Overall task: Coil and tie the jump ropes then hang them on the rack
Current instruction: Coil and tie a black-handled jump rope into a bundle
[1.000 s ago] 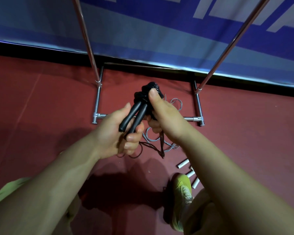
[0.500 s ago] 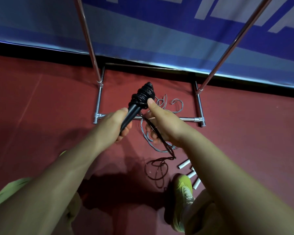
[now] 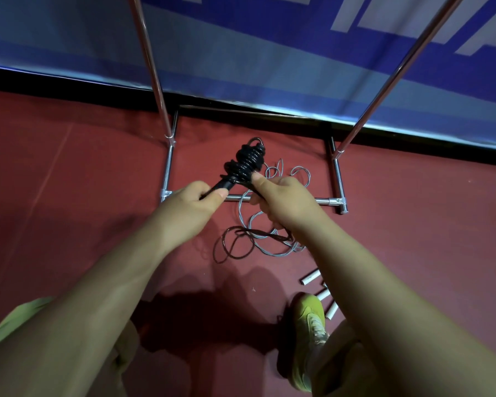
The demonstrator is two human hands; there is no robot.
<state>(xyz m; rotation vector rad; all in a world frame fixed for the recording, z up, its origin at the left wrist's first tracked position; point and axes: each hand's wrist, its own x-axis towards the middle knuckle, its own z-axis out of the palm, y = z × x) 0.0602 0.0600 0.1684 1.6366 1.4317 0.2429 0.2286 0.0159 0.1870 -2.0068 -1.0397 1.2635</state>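
A black jump rope point(image 3: 245, 163) is wound in tight turns round the top of its black handles. My left hand point(image 3: 194, 203) grips the lower part of the handles. My right hand point(image 3: 281, 200) pinches the loose black cord just below the coil. The free end of that cord trails down to a loop on the floor point(image 3: 235, 245). A grey jump rope point(image 3: 272, 222) lies loose on the red floor under my hands. The metal rack point(image 3: 338, 179) stands in front of me, its base on the floor and two poles rising out of view.
Several short white tubes point(image 3: 318, 290) lie on the floor by my yellow-green shoe point(image 3: 309, 333). A blue and white banner point(image 3: 269, 53) covers the wall behind the rack. The rack's near base bar point(image 3: 321, 200) crosses under my hands.
The two handles, apart a second ago, are now together in my left hand. My right hand moved to the cord below the coil. Slack cord has dropped to the floor.
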